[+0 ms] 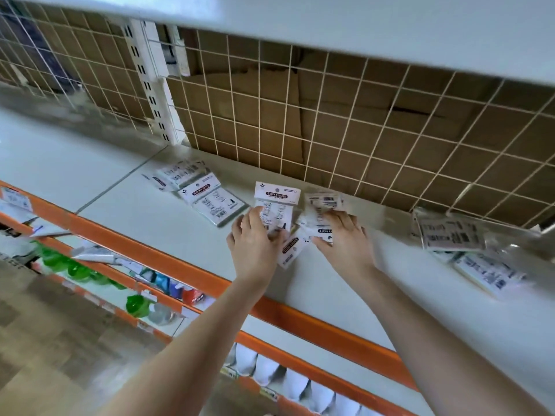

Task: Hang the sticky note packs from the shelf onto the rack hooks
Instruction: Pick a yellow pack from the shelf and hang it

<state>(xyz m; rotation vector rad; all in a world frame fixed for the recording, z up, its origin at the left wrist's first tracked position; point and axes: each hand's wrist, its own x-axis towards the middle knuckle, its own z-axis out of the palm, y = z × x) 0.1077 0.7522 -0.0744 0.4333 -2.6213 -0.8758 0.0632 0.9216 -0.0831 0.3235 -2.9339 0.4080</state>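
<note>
White shelf (168, 223): left hand (255, 244) pinches sticky note pack (276, 205); right hand (342, 235) spread on pile (fingertips hidden).

White shelf (315, 283) with an orange front edge strip (180, 265) carries loose sticky note packs in three clusters, back edge running along a wire grid panel (360, 139). Left cluster (198, 190): a few packs lying flat and overlapping near the back; middle cluster (303, 223): several packs partly stacked, with the left hand (255, 244) and right hand (345, 238) resting on them and one pack (276, 202) raised under the left hand's fingers. Right cluster (462, 247): more packs, blurred, lying flat with barcode sides up, well apart from the middle group; a seam (120, 181) splits the shelf surface left of the packs.
</note>
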